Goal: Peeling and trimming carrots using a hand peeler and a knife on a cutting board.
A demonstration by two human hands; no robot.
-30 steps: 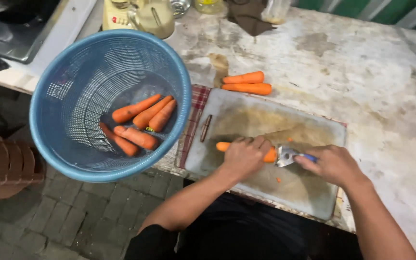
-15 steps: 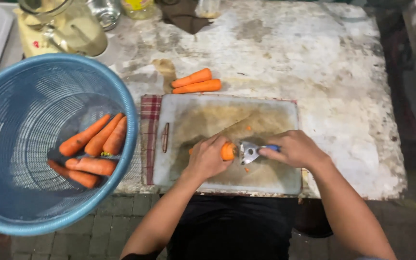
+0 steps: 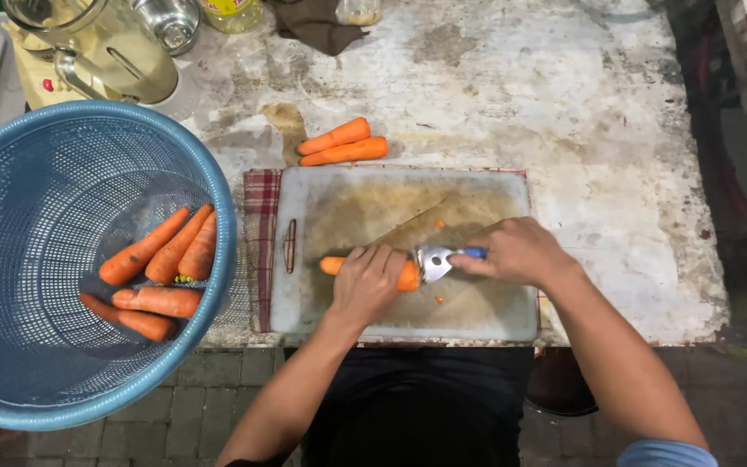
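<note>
My left hand (image 3: pixel 367 281) presses a carrot (image 3: pixel 332 265) flat on a stained white cutting board (image 3: pixel 477 316); its tip pokes out to the left of my fingers. My right hand (image 3: pixel 519 251) grips a blue-handled peeler (image 3: pixel 437 259), whose metal head touches the carrot's thick end. Two peeled-looking carrots (image 3: pixel 343 143) lie side by side on the worn counter just behind the board. A blue plastic basket (image 3: pixel 19 173) at the left holds several more carrots (image 3: pixel 162 268).
A checked cloth (image 3: pixel 261 195) lies under the board's left end. A blender jug (image 3: pixel 105 52), a metal cup (image 3: pixel 170 22) and a dark rag (image 3: pixel 313 22) stand at the back of the stained counter (image 3: pixel 564 104). Paved floor shows below the counter's front edge.
The camera view has swung right, so the basket sits further left in the frame. Both hands stay on the carrot and peeler, with the peeler at the carrot's thick end.
</note>
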